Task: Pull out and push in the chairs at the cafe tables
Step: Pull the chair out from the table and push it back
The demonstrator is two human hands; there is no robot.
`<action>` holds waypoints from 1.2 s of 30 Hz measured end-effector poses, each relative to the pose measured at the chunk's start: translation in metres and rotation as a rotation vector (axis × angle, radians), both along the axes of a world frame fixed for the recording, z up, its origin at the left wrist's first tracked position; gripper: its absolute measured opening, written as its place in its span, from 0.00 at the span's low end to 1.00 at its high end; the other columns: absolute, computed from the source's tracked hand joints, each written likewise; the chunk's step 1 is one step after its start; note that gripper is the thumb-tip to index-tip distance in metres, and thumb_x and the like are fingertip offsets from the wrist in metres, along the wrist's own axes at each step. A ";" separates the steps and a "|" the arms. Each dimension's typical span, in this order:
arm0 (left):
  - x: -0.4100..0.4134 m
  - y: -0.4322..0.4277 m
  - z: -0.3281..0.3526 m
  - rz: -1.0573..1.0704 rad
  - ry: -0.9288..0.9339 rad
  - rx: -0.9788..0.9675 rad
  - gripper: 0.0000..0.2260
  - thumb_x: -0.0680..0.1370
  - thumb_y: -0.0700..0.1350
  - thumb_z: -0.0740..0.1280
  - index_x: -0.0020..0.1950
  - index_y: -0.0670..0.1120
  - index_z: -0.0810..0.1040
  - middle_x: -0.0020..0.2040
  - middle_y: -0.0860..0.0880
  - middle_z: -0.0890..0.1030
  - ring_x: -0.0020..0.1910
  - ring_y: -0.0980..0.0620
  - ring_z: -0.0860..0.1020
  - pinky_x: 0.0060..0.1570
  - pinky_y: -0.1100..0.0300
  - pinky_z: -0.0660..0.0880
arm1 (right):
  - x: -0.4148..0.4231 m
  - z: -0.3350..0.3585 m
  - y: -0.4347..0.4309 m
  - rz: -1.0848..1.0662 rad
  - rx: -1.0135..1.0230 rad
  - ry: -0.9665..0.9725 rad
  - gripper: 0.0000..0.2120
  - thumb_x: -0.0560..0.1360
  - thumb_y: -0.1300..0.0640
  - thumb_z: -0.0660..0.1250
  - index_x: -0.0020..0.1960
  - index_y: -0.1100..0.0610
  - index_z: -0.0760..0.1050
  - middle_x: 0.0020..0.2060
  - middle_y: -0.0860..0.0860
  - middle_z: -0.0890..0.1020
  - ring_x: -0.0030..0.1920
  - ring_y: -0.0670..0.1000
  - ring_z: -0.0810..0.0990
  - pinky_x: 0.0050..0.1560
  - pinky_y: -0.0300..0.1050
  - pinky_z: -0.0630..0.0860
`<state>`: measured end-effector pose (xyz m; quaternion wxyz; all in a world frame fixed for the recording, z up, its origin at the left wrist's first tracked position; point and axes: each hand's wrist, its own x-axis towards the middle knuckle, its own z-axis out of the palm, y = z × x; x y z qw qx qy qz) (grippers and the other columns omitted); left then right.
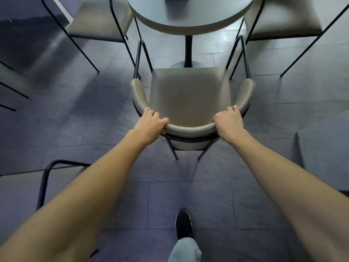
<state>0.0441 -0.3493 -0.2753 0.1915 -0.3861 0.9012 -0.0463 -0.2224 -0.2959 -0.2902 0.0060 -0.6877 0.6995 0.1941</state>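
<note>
Grey tile floor (264, 103); taupe padded chair (190, 95), black frame, backrest gripped by left hand (151, 123), right hand (229, 122).

One round table (188, 28), at the top centre of the frame; four chairs that can be counted: the middle chair (190, 95), the upper-left chair (98, 23), the upper-right chair (283, 19) and the lower-left chair (45, 178), partly in view; dark legs (18, 92) at the left edge and a grey shape (324, 148) at the right edge are too cut off to count; two hands, left hand (151, 123) and right hand (229, 122); one black shoe (183, 224) at the bottom centre.
</note>
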 end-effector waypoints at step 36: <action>-0.117 -0.101 0.141 0.060 0.033 0.111 0.31 0.78 0.68 0.56 0.75 0.51 0.66 0.67 0.43 0.73 0.64 0.41 0.73 0.57 0.45 0.72 | -0.042 0.149 -0.092 -0.088 -0.026 -0.066 0.19 0.75 0.54 0.67 0.65 0.53 0.73 0.63 0.56 0.76 0.66 0.60 0.70 0.65 0.57 0.66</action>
